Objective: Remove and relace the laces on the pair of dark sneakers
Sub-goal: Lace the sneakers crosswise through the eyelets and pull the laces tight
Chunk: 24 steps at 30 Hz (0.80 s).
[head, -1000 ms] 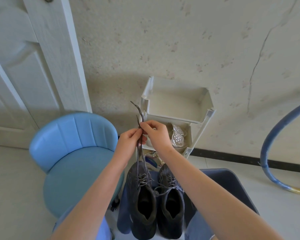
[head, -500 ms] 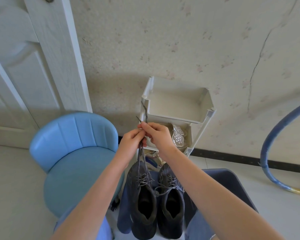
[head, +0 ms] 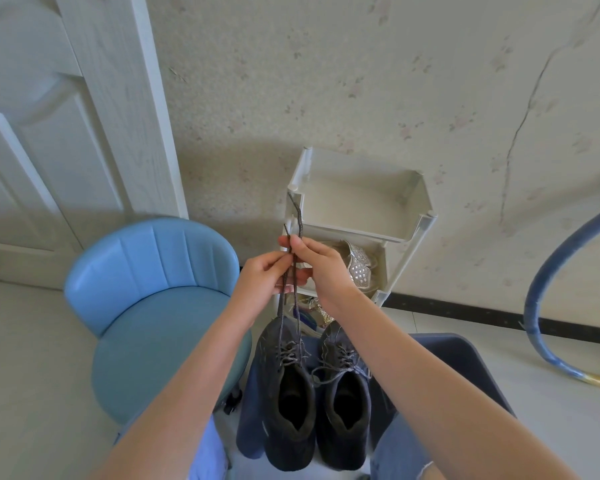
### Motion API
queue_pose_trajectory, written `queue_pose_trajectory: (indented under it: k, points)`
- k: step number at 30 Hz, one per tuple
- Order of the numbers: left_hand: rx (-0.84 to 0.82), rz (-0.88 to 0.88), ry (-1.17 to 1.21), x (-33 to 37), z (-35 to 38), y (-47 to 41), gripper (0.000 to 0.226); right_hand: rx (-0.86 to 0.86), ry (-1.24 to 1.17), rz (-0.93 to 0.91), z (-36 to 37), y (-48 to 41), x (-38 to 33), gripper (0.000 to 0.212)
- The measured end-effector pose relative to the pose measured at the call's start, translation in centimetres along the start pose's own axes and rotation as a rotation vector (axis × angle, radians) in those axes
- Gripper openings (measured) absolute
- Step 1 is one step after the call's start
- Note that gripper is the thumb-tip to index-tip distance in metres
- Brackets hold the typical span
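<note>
Left hand [head: 263,282] and right hand [head: 322,268] both pinch the lace [head: 284,317] ends, drawn taut above the left sneaker [head: 288,403] on the dark seat [head: 458,355]. Tips stand straighter than a second ago: ends evened, probably ready for tying.

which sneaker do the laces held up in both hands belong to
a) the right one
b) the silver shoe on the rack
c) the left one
c: the laces pinched by the left hand and right hand run straight down into the left sneaker.
</note>
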<state>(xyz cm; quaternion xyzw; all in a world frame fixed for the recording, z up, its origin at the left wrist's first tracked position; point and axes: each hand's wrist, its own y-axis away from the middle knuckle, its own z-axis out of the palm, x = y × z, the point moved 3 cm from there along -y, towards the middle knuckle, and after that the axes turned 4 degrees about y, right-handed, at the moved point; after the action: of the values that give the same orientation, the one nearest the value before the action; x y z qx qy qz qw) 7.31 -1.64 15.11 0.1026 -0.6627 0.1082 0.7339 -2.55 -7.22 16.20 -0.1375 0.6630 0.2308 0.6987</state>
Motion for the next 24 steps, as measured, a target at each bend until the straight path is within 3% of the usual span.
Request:
queue_pose_trajectory:
  k: [4,7,10,13,17,24]
  points:
    - [0.105,-0.034,-0.048,-1.2,-1.0,-0.3,0.021,0.054,-0.015,-0.025,-0.9,-0.4,0.1,0.028]
    - [0.226,-0.125,-0.429,-3.6,-3.0,-0.2,0.022,0.072,-0.112,0.102,-2.0,-0.5,1.5,0.022]
    - [0.104,-0.386,-0.691,-7.1,-3.8,1.2,0.017,0.032,0.143,0.325,-3.3,0.2,5.2,0.022]
    - [0.081,-0.510,-0.740,-10.4,-3.9,2.7,0.025,-0.078,0.470,0.458,-4.0,1.0,9.1,0.022]
    - [0.118,-0.537,-0.839,-13.7,-4.2,3.4,0.058,-0.107,0.640,0.519,-5.0,1.2,12.1,0.016]
    - [-0.043,-0.559,-0.790,-17.0,-4.1,1.8,0.029,-0.106,0.754,0.444,-6.1,-0.8,15.2,0.013]
